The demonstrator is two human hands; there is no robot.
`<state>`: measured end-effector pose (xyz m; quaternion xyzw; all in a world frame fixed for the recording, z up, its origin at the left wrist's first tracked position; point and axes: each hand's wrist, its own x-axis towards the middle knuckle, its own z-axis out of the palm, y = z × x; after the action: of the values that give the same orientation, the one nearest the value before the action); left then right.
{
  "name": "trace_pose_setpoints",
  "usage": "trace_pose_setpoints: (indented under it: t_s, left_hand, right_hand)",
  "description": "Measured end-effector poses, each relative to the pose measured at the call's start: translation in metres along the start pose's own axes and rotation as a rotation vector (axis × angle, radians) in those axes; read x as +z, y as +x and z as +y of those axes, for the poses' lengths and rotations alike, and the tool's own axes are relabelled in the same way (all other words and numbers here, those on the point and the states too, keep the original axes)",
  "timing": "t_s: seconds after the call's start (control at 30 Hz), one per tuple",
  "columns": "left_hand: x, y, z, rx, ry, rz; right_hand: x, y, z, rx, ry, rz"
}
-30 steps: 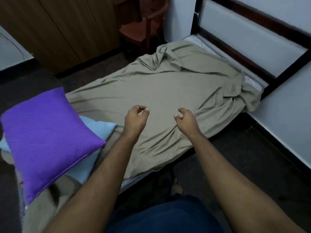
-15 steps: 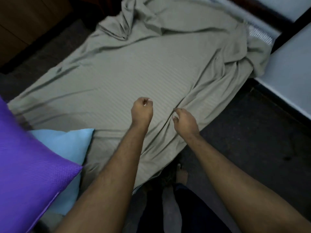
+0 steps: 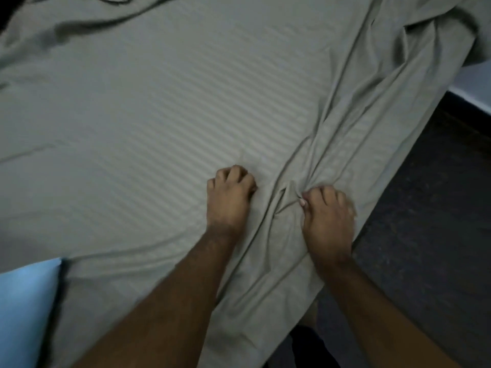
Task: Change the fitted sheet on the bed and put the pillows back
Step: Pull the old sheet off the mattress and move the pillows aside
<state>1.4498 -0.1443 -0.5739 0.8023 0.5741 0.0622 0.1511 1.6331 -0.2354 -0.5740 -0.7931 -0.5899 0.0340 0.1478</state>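
A grey-green striped sheet [image 3: 164, 107] lies loosely spread over the bed and fills most of the view. It is bunched into long folds toward the right edge. My right hand [image 3: 328, 216] grips a gathered fold of the sheet near the bed's right edge, thumb and fingers curled into the cloth. My left hand [image 3: 231, 195] lies on the sheet just left of it with its fingers curled down into the fabric. A light blue pillow [image 3: 26, 312] shows at the lower left corner.
Dark floor [image 3: 425, 235] runs along the right side of the bed. A pale wall base [image 3: 475, 86] shows at the upper right. The sheet hangs over the bed's near right edge down to the floor.
Both hands have come down from above the bed onto the sheet and taken hold of it. The view has tilted down and closer; the purple pillow is out of sight.
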Motion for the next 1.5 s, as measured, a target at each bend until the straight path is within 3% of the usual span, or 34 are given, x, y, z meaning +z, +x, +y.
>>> trace_pose_setpoints:
  t_s: [0.1, 0.2, 0.37, 0.47, 0.6, 0.7, 0.83, 0.93, 1.03, 1.13, 1.2, 1.23, 1.3, 1.37, 1.43, 1.5]
  left_hand:
    - [-0.002, 0.014, -0.008, 0.147, 0.043, 0.087]
    - [-0.027, 0.032, -0.019, 0.162, -0.065, 0.153]
    - [-0.081, 0.028, -0.031, -0.173, -0.581, 0.332]
    - [-0.094, 0.012, -0.044, -0.101, -0.565, 0.182]
    - [-0.101, -0.022, -0.077, 0.081, -0.013, -0.279]
    - [-0.107, -0.054, -0.106, -0.174, 0.105, -0.463]
    - [-0.108, -0.1, -0.14, -0.491, 0.101, -0.467]
    - [-0.118, -0.137, -0.158, -0.689, 0.081, -0.445]
    - [-0.126, -0.17, -0.184, -0.832, 0.107, -0.458]
    - [-0.132, -0.188, -0.196, -0.888, 0.14, -0.527]
    - [-0.136, -0.189, -0.194, -0.884, 0.169, -0.563]
    - [-0.138, -0.186, -0.19, -0.851, 0.179, -0.533]
    - [-0.138, -0.178, -0.18, -0.698, 0.207, -0.397]
    - [-0.136, -0.167, -0.17, -0.452, 0.255, -0.25]
    - [-0.131, -0.154, -0.157, -0.217, 0.208, -0.226]
    - [-0.12, -0.14, -0.141, -0.06, 0.121, -0.31]
  right_hand:
    - [0.0, 0.012, 0.001, 0.029, 0.047, 0.026]
    - [-0.017, 0.015, -0.004, 0.111, 0.255, 0.062]
    - [-0.038, -0.008, -0.017, 0.144, 0.261, -0.117]
    - [-0.046, -0.029, -0.031, 0.065, 0.222, -0.255]
    - [-0.053, -0.058, -0.057, 0.066, 0.167, -0.608]
    - [-0.054, -0.071, -0.082, 0.045, 0.118, -0.662]
    - [-0.057, -0.07, -0.123, 0.013, -0.001, -0.622]
    - [-0.054, -0.056, -0.147, -0.054, -0.083, -0.858]
    - [-0.046, -0.055, -0.173, -0.154, -0.017, -1.173]
    - [-0.042, -0.077, -0.196, -0.268, 0.026, -1.315]
    - [-0.034, -0.091, -0.207, -0.272, 0.11, -1.215]
    - [-0.03, -0.094, -0.209, -0.251, 0.162, -1.079]
    - [-0.023, -0.091, -0.207, -0.2, 0.237, -0.753]
    - [-0.018, -0.078, -0.2, -0.198, 0.164, -0.527]
    - [-0.011, -0.064, -0.185, -0.192, -0.024, -0.435]
    - [-0.004, -0.054, -0.167, -0.184, -0.107, -0.414]
